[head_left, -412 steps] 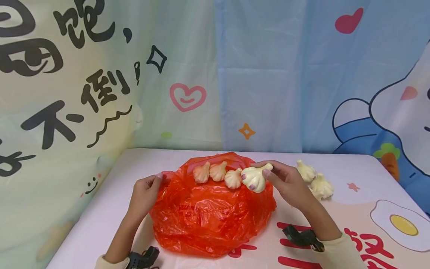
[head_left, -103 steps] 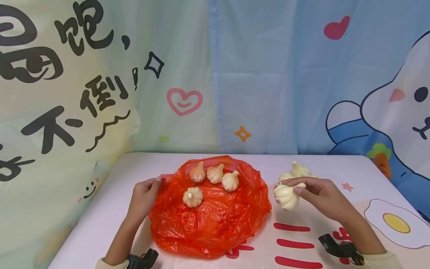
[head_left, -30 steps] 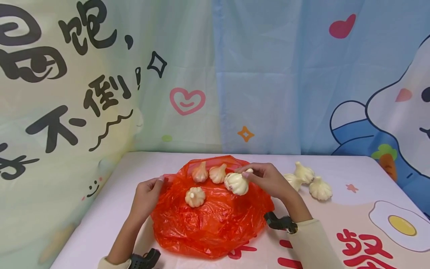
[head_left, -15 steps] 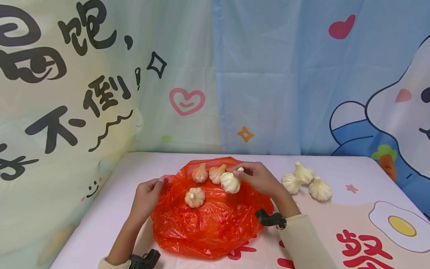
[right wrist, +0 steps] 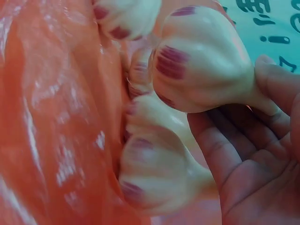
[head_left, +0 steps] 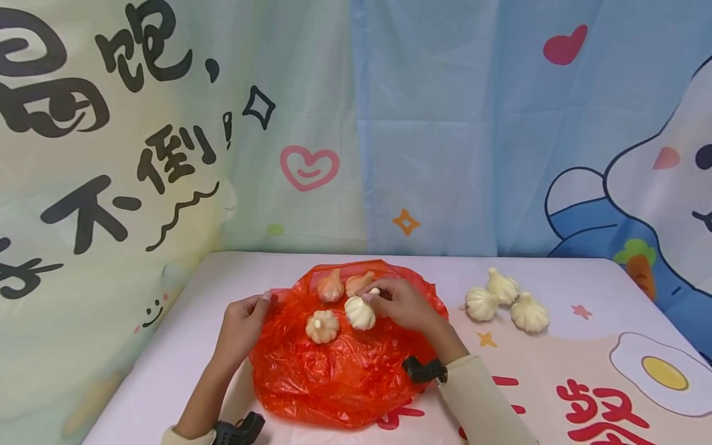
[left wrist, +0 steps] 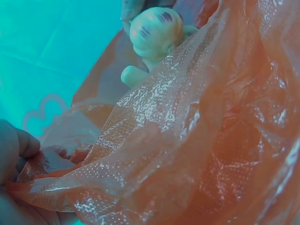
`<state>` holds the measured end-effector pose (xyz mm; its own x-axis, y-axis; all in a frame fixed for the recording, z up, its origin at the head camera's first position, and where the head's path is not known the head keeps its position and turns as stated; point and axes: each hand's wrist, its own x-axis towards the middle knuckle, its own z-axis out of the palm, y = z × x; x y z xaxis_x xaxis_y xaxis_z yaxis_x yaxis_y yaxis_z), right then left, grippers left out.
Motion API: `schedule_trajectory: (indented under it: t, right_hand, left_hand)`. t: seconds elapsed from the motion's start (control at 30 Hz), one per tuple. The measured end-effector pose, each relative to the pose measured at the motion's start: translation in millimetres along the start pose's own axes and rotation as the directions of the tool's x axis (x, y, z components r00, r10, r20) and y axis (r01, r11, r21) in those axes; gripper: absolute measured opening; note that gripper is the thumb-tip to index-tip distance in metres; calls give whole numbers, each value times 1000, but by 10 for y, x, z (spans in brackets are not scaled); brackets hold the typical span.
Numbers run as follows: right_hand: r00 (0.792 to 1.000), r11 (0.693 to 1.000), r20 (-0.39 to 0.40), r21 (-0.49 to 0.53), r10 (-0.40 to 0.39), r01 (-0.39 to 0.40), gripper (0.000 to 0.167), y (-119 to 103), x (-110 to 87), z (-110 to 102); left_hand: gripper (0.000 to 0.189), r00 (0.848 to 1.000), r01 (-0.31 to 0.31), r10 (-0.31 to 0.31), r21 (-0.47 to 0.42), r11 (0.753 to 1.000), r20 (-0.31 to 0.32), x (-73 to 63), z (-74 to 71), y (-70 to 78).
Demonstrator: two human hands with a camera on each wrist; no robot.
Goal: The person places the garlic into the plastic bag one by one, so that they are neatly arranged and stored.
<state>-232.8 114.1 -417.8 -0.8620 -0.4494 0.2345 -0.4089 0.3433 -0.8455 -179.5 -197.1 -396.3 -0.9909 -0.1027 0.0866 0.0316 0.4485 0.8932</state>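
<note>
My left hand (head_left: 242,327) pinches the left edge of a crumpled red plastic bag (head_left: 345,377), which lies spread on the table. In the left wrist view the thumb and fingers (left wrist: 18,154) grip that thin edge. Over the bag my right hand (head_left: 405,306) pinches a garlic bulb (head_left: 360,313) by its stem; purple marks show on its base (right wrist: 173,63) in the right wrist view. Close by, a garlic bulb stands stem up (head_left: 322,326). Behind it are two more bulbs, one at the left (head_left: 330,286) and one partly covered by my fingers (head_left: 358,283).
Three pale garlic bulbs (head_left: 502,287) sit together on the table to the right of the bag. A printed cloth (head_left: 584,358) with a fried egg and red lettering covers the table. Behind it hangs a patterned curtain (head_left: 428,123).
From beside the loose bulbs my right hand has carried a garlic bulb left over the bag, then lower and nearer the front bulb. That front bulb was absent 13.7 s ago. My left hand keeps its grip.
</note>
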Motion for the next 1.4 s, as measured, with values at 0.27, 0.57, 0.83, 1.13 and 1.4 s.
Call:
schedule_trajectory:
  t: [0.27, 0.57, 0.83, 1.13, 1.4]
  right_hand:
    - [998, 999, 46, -10, 44, -44, 18, -57, 88, 116]
    - [991, 995, 112, -75, 77, -68, 16, 47, 114, 229]
    - [990, 989, 48, -75, 132, -128, 14, 60, 126, 290]
    - [990, 988, 39, -85, 134, -130, 19, 61, 108, 311]
    - [993, 994, 70, -58, 99, -95, 32, 76, 102, 303]
  left_hand:
    - [43, 1000, 7, -7, 0, 1000, 7, 0, 11, -4]
    - [43, 1000, 21, -21, -5, 1000, 15, 3, 13, 4]
    - [43, 1000, 19, -19, -3, 1000, 8, 3, 13, -4]
    - [42, 1000, 1, -1, 7, 1000, 2, -2, 15, -23]
    - [43, 1000, 19, -19, -1, 1000, 9, 10, 4, -16]
